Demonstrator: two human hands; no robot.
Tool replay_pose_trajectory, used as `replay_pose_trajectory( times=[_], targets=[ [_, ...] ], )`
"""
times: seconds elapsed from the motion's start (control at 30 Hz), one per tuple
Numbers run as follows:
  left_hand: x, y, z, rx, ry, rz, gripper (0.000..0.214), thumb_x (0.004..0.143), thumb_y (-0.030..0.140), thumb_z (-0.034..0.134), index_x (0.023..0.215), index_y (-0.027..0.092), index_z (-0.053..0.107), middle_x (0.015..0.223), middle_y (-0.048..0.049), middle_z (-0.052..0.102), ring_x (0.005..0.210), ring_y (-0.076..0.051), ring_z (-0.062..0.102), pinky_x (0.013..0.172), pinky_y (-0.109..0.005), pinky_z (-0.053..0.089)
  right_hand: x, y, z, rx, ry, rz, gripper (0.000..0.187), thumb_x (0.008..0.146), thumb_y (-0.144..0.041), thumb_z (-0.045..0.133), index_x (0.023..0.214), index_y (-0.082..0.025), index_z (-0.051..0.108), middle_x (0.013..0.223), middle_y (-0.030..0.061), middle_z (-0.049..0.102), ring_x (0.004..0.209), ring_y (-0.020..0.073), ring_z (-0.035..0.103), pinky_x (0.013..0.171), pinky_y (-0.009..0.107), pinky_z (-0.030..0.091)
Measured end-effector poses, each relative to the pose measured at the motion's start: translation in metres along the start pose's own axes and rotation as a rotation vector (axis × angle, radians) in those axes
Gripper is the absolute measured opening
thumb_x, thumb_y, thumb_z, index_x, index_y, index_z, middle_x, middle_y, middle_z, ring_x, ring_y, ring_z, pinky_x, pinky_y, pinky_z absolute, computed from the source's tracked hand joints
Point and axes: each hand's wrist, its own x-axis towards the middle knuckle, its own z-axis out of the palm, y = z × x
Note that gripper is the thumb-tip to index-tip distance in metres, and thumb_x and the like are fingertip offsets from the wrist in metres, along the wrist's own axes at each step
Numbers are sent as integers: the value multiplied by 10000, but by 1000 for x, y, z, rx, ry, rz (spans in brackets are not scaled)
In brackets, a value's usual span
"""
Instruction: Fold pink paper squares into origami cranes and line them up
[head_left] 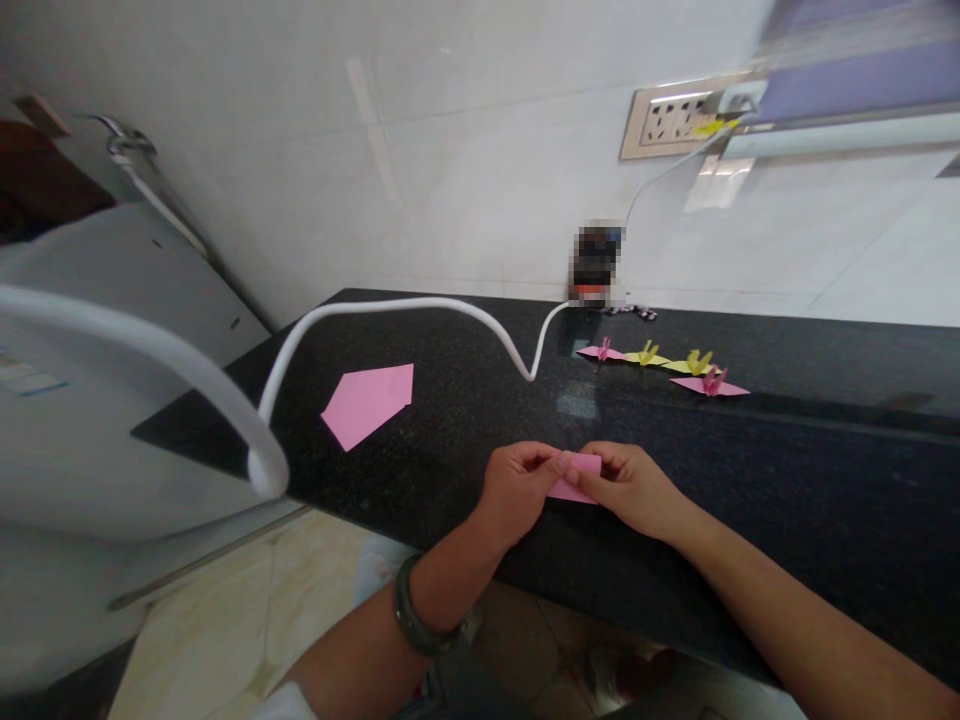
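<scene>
A small folded pink paper (576,476) lies at the front edge of the black stone counter (787,470), held from both sides. My left hand (519,487) pinches its left end with thumb and fingers closed. My right hand (631,486) presses and grips its right end, fingers curled over it. A dark bangle (417,625) circles my left wrist.
A larger pink paper folded to a pointed shape (367,402) lies to the left. A row of several pink and yellow paper cranes (664,365) stands at the back. A white cable (390,315) runs across the counter to a wall socket (671,120). A white appliance (97,370) stands left.
</scene>
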Motion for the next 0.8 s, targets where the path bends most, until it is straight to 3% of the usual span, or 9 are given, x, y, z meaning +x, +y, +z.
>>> replay_pose_trajectory(
  times=[0.17,0.37,0.53,0.67,0.8],
  targets=[
    [1,-1,-1,-17,65,4,223,675,340,556,652,127,620,593,-11,561,538,-92,472,522,-212,378,1,-4,-3,-28,33,-34,284,745,-399,492,587,-166,456,487,-42,434,442,78,404,417,200,302],
    [1,1,1,-24,86,-48,249,689,361,537,674,119,596,575,-16,562,511,-94,493,500,-212,390,4,-3,-2,103,97,24,286,773,-424,432,662,-166,483,549,-26,470,456,83,426,440,205,360],
    [0,-2,3,118,-53,-52,262,708,368,512,640,123,575,564,-30,575,514,-108,522,506,-214,403,4,2,-6,52,221,-24,285,798,-399,402,670,-165,503,536,-26,469,467,91,425,451,212,361],
    [-1,-4,3,218,-133,-7,271,718,367,498,622,126,576,570,-32,581,506,-105,518,494,-207,393,0,-4,-11,-153,210,-112,249,793,-348,432,660,-165,537,546,-19,483,509,104,449,485,220,363],
    [0,0,3,153,-240,-86,298,718,391,492,696,115,603,587,-46,596,487,-105,525,470,-207,396,-1,-10,-11,-179,162,-186,217,790,-326,450,698,-167,567,596,-4,524,553,113,478,523,228,382]
  ],
)
